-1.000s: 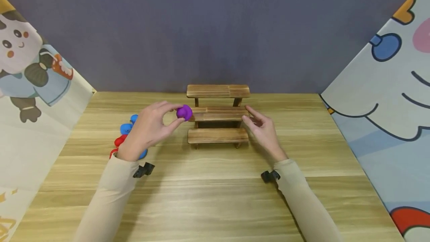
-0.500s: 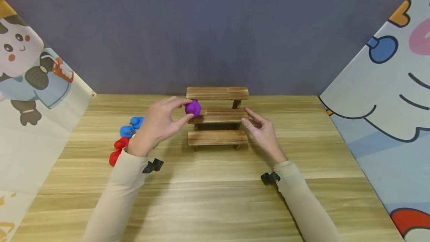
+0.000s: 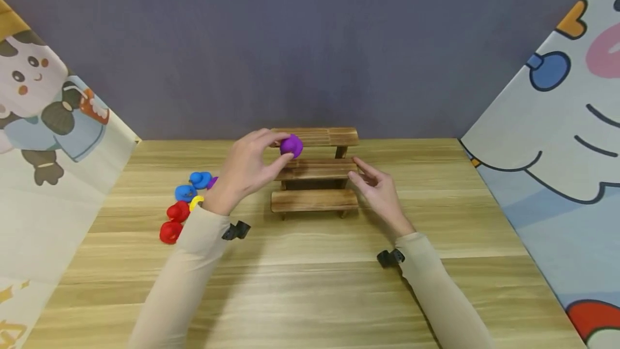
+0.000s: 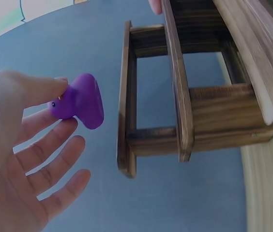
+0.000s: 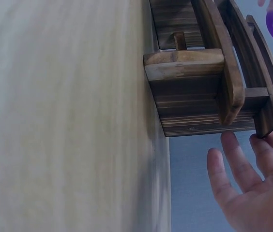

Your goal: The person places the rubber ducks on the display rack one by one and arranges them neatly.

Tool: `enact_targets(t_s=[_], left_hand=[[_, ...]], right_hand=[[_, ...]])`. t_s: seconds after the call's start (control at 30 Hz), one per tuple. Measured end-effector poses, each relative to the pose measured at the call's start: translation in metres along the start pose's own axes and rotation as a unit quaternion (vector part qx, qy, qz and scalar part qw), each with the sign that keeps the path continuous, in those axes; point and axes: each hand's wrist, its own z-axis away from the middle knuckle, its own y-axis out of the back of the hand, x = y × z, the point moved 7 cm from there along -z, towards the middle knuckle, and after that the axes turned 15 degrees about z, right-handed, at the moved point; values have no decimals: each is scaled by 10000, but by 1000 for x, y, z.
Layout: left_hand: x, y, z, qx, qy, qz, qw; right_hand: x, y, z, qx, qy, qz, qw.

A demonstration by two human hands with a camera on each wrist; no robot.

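A purple rubber duck (image 3: 291, 146) (image 4: 83, 100) is pinched between the thumb and index finger of my left hand (image 3: 251, 165) (image 4: 27, 130), whose other fingers are spread. It hangs in the air by the left end of the top tier of a three-tier wooden display stand (image 3: 315, 201) (image 4: 182, 106). The left wrist view shows a gap between duck and stand. My right hand (image 3: 380, 187) (image 5: 262, 183) grips the right end of the middle tier with thumb and index finger, its other fingers loosely extended.
Left of the stand, several small ducks lie on the wooden table (image 3: 310, 284): red ones (image 3: 170, 232), blue ones (image 3: 185, 193), a partly hidden yellow one (image 3: 196, 202) and a purple one (image 3: 212, 182). A grey wall (image 3: 310, 47) rises behind; printed panels (image 3: 533, 176) flank the table.
My left hand has carried the purple duck rightward and up, from beside the middle tier to the top tier's left end. My right hand has stayed at the stand.
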Motion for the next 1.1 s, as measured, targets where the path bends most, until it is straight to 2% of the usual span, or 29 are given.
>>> enact_targets(t_s=[0.27, 0.57, 1.1], left_hand=[[7, -15, -20, -26, -65, 192, 9998], [5, -34, -40, -146, 114, 271, 9995], [3, -60, -62, -189, 374, 328, 9986]], right_hand=[[1, 1, 0, 1, 13, -20, 10000], [2, 1, 1, -18, 22, -1, 10000], [1, -1, 0, 9, 38, -43, 10000]])
